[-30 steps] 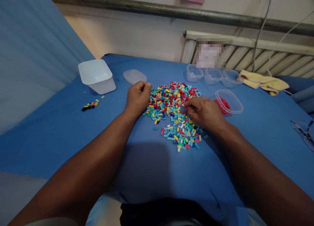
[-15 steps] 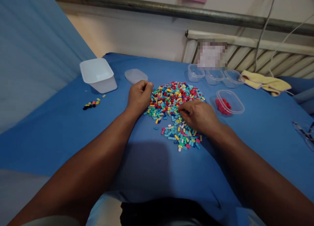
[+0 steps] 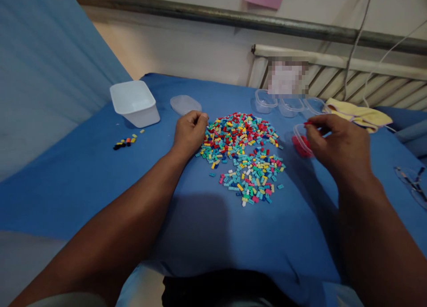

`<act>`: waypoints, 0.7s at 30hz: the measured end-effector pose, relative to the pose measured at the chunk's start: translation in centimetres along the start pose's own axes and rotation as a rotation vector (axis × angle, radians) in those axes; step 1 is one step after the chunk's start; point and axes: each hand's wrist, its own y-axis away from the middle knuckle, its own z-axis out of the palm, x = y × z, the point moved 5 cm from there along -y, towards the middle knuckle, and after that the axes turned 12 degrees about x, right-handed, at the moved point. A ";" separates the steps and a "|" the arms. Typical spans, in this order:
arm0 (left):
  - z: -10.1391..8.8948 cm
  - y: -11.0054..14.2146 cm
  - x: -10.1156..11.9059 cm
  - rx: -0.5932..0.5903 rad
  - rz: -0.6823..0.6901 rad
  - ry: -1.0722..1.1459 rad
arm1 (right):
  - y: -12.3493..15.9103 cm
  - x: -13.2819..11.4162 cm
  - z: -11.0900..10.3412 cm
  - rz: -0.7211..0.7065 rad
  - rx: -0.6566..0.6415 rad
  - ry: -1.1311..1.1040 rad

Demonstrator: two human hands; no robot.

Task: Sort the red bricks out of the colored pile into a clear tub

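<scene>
A heap of small coloured bricks lies on the blue cloth in front of me. My left hand rests as a closed fist at the heap's left edge; what it holds, if anything, is hidden. My right hand is raised over a clear tub of red bricks to the right of the heap. Its fingertips pinch a small red brick above the tub.
A white bin and a clear lid stand at the back left, with a short row of dark and yellow bricks near them. Three empty clear tubs line the back. A yellow cloth and glasses lie right.
My right hand has left the heap and moved up and right to the tub of red bricks, with a red brick pinched. The left hand has stayed put.
</scene>
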 end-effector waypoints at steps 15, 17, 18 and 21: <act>0.1 0.0 0.2 -0.001 -0.002 0.006 | 4.1 -6.9 5.3 -0.338 -0.359 -0.321; 0.1 0.0 0.1 -0.001 -0.005 0.008 | 4.6 -8.0 6.5 -0.382 -0.441 -0.269; 0.1 0.0 0.1 -0.001 -0.005 0.010 | 4.7 -8.2 6.9 -0.390 -0.475 -0.226; 0.1 0.1 -0.1 -0.003 -0.001 0.013 | 4.6 -7.9 7.3 -0.383 -0.522 -0.127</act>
